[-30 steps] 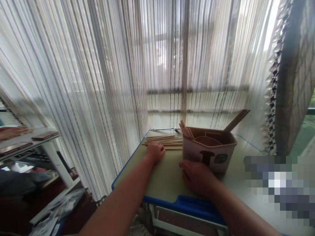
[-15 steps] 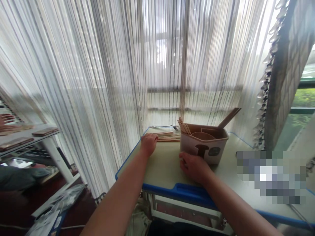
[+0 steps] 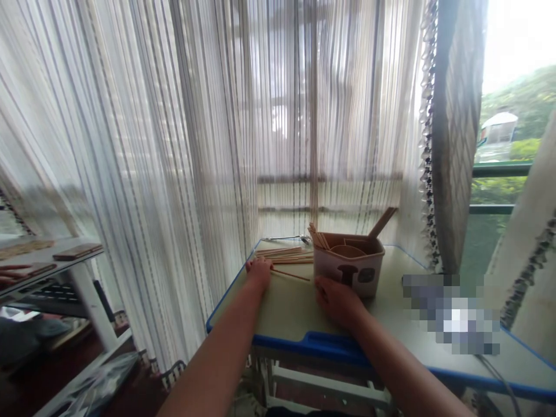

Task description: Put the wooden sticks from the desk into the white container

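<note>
Sticks (image 3: pixel 292 257) partly occluded by bin (image 3: pixel 347 272). Hands apart; left (image 3: pixel 259 271) at single stick (image 3: pixel 292 275), right (image 3: pixel 336 298) beside bin; grips unclear.

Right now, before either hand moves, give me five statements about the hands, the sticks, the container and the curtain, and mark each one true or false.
1. The container stands on the table. True.
2. The right hand is inside the container. False: it is outside, at the near side.
3. A single stick extends from the left hand towards the container. True.
4. Every stick is in the container. False: some thin sticks stand in it, but loose sticks also lie on the table to its left.
5. The striped curtain hangs between the person and the table. False: it hangs beyond the table.
</note>
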Motion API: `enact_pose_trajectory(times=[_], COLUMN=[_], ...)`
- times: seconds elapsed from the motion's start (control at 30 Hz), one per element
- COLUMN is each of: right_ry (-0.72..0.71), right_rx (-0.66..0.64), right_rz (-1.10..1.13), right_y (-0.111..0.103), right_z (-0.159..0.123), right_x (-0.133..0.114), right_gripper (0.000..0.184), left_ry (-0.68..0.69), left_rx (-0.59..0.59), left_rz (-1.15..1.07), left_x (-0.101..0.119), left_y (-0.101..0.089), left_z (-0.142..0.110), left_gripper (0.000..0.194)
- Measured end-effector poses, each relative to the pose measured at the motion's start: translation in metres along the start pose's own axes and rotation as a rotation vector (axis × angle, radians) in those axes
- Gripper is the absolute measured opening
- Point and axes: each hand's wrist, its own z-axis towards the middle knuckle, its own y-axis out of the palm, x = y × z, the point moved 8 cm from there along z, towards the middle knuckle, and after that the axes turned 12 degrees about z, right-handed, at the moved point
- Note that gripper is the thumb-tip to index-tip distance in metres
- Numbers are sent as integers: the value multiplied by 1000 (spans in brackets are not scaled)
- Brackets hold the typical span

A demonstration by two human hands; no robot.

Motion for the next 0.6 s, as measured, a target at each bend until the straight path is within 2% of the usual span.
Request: enact_pose_trajectory(times=[0.13, 0.33, 0.43, 0.6], right_ry=[67, 121, 103, 104], right_rx=[32, 77, 51, -8], right_rz=[-10, 110, 162, 29], right_y=[-1, -5, -5, -1], right_z=[2, 6, 6, 4], right_x=[8, 16, 14, 12], right_gripper=[23, 26, 33, 34], left_ry=[-1, 155, 215, 301], left_rx=[74, 248, 298, 327], left_rz=[-41, -94, -76, -46], left_x=[3, 25, 37, 52], left_y=[-6, -24, -32, -43], left_z=[1, 0, -5, -14], left_gripper=[26, 20, 18, 21])
